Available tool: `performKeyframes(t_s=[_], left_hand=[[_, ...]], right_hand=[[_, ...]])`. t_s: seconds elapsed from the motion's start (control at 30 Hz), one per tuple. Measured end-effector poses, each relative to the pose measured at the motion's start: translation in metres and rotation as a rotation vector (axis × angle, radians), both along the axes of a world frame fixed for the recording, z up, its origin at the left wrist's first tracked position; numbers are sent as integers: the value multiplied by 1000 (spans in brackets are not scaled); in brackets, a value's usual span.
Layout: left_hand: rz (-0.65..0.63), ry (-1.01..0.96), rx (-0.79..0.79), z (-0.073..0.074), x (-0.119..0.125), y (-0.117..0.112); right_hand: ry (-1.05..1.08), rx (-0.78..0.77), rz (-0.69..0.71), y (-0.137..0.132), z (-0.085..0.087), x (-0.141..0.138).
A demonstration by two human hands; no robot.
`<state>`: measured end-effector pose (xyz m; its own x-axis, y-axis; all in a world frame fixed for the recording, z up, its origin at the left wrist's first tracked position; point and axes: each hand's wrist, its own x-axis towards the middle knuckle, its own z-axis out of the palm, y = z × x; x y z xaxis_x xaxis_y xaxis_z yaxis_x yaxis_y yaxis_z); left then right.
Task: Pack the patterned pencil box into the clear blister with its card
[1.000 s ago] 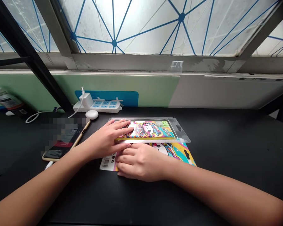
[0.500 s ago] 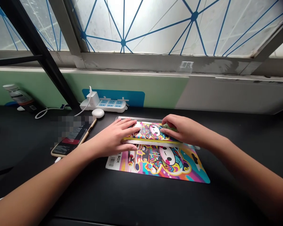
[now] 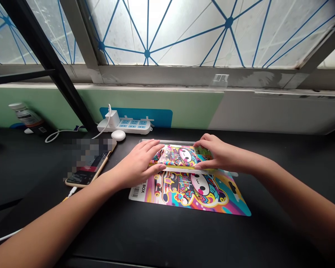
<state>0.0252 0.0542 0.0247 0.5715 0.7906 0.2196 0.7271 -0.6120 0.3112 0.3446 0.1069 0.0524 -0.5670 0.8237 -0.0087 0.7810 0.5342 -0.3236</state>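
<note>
I have the left hand [image 3: 138,162] on the left end of a bright cartoon-printed packet [image 3: 181,155], fingers spread over its top and thumb reaching along the near edge. The right hand [image 3: 219,154] mirrors it at the right end, fingers curled over the far side and thumb lying along the near edge, so the two pinch the packet between them from either end.

The packet sits inside a clear plastic shell [image 3: 167,142], whose flat rim shows beyond it and along its near side. That shell lies across the far edge of a printed card [image 3: 195,191], which rests flat on the black surface [image 3: 167,238] and faces up, with a barcode [image 3: 136,191] at its left corner. The card and the shell overlap but are not joined in any way I can see.

As things lie, the packet is in the shell and the card is out of it, loose underneath. Nothing shows the shell closed or sealed from this angle.

Off to the left lie a phone [image 3: 86,167], partly pixelated, and a white round case [image 3: 118,135]. Behind them are a power strip [image 3: 125,126] with a charger [image 3: 113,119] plugged in, and a bottle [image 3: 26,115] on its side.
</note>
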Motion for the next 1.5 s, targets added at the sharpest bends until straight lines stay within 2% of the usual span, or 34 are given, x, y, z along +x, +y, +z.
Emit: performKeyframes(t_s=[0.13, 0.3, 0.5, 0.57, 0.73, 0.87, 0.97, 1.13, 1.23, 1.3, 1.4, 1.5], left_hand=[[26, -107, -9, -1, -2, 0], [94, -256, 54, 2, -2, 1], [92, -310, 153, -2, 0, 2], [115, -356, 151, -3, 1, 2], [213, -483, 84, -3, -1, 4], [219, -524, 80, -3, 0, 4], [179, -552, 182, -3, 1, 3], [50, -531, 534, 5, 2, -2], [-9, -540, 685, 12, 1, -7], [-44, -536, 732, 15, 1, -12], [-129, -489, 744, 17, 2, -23], [-252, -360, 672, 18, 9, -34]], right_hand=[[18, 154, 53, 1, -3, 0], [5, 317, 35, -4, -5, -5], [-89, 265, -80, -16, -2, -11], [-105, 296, -91, -18, -1, -13], [-129, 506, 24, -25, 3, -21], [-197, 610, 86, -27, 2, -25], [-140, 628, 88, -25, 0, -24], [2, 758, 125, -29, 14, -21], [48, 870, 120, -43, 27, -16], [91, 925, 72, -59, 28, -7], [143, 907, -50, -91, 14, 13], [223, 840, -71, -123, -15, 35]])
